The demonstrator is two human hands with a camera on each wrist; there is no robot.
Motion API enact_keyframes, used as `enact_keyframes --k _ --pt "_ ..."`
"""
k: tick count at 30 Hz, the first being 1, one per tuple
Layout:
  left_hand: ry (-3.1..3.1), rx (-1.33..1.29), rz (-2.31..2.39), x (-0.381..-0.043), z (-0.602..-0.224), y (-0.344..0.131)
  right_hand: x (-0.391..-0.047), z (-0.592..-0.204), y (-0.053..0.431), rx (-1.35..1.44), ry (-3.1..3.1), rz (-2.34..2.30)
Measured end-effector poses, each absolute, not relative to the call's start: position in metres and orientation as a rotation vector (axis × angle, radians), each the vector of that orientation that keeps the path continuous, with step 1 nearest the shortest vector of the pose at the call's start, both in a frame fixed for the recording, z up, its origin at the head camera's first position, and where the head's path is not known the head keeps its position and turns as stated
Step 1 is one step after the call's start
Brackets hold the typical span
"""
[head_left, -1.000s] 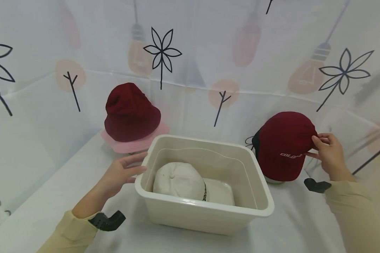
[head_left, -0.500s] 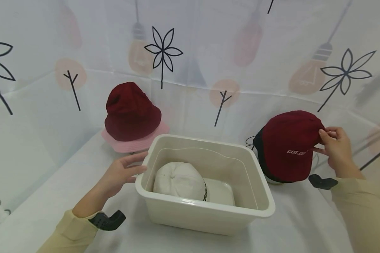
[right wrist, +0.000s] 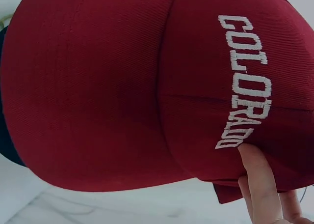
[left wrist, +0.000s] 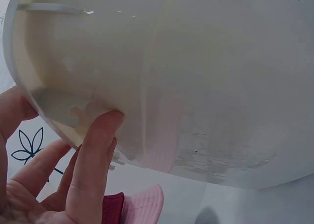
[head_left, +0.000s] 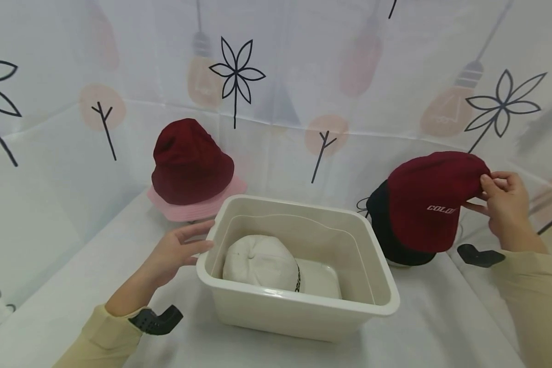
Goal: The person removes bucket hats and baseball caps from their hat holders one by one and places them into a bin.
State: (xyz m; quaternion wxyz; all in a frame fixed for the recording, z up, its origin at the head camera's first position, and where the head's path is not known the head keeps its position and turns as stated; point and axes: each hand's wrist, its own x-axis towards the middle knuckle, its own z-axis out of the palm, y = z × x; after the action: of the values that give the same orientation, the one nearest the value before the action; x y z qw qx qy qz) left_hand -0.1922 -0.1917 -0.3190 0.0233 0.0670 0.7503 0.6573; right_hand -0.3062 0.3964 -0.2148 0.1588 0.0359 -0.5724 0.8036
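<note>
A red baseball cap (head_left: 434, 197) with white COLORADO lettering is tilted up at the right, its brim low. My right hand (head_left: 508, 207) pinches the far side of its crown between thumb and fingers; the lettering and brim fill much of the right wrist view, with a fingertip (right wrist: 262, 184) beside the last letters. Under the red cap shows a black cap (head_left: 388, 230). My left hand (head_left: 175, 253) touches the left side of a cream plastic tub (head_left: 294, 319) with extended fingers. Inside the tub lies a white baseball cap (head_left: 262, 263), its brim to the right.
A dark red bucket hat (head_left: 188, 168) sits on a pink brimmed hat (head_left: 184, 209) behind the tub's left end. A patterned white curtain (head_left: 276, 92) hangs behind the white-covered table (head_left: 165, 347). A thin dark cord loop (head_left: 362, 204) sticks out beside the black cap.
My right hand has moved right and up with the red cap, which tilts away and uncovers more of the black cap beneath. The left hand and tub have stayed put.
</note>
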Motion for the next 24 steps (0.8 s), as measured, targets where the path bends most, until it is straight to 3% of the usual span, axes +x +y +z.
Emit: enact_keyframes --k 12,24 --pt "2.320 0.212 2.036 -0.194 -0.319 -0.190 -0.321 -0.210 0.418 0.126 -1.621 2.217" --pt "2.326 0.191 2.025 -0.192 -0.318 -0.190 -0.283 -0.180 0.373 0.213 -1.601 2.181"
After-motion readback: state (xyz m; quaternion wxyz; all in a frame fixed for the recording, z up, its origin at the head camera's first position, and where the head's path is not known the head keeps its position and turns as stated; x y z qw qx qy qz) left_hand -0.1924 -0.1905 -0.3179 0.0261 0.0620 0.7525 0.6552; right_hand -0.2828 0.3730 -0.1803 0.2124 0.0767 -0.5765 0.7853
